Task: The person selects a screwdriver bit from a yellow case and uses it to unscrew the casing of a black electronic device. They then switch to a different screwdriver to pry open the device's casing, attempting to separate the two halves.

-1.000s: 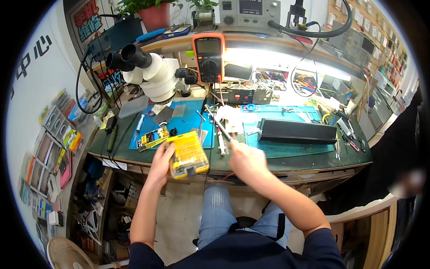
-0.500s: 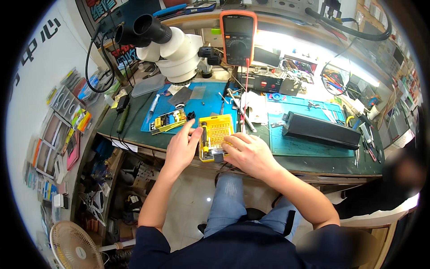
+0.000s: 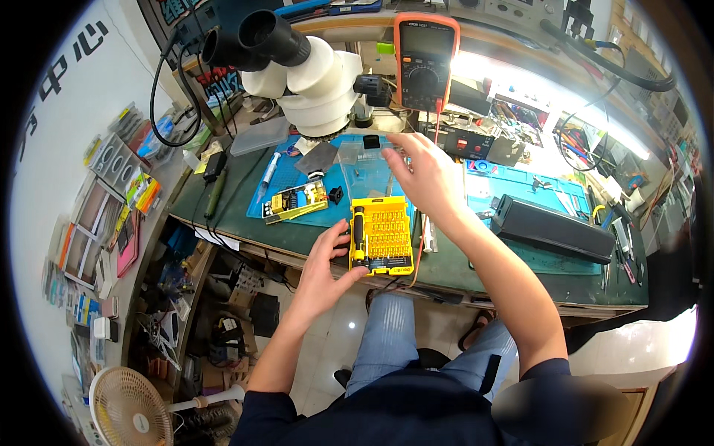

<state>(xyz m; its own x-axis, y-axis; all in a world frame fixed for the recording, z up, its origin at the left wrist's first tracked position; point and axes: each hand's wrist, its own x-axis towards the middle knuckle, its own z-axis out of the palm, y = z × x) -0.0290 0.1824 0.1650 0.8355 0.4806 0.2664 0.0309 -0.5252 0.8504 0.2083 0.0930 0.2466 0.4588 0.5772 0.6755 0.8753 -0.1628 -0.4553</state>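
Dark green work surface (image 3: 236,199), bulky white microscope (image 3: 320,85) at back left. Open yellow plastic bit case (image 3: 381,203) sits at the front edge, just right of the left hand (image 3: 318,276), which grasps its lower left side with thumb and fingers. Right hand (image 3: 428,177) is beyond it, fingertips at the clear plastic lid (image 3: 355,172); pinching or released, cannot tell.
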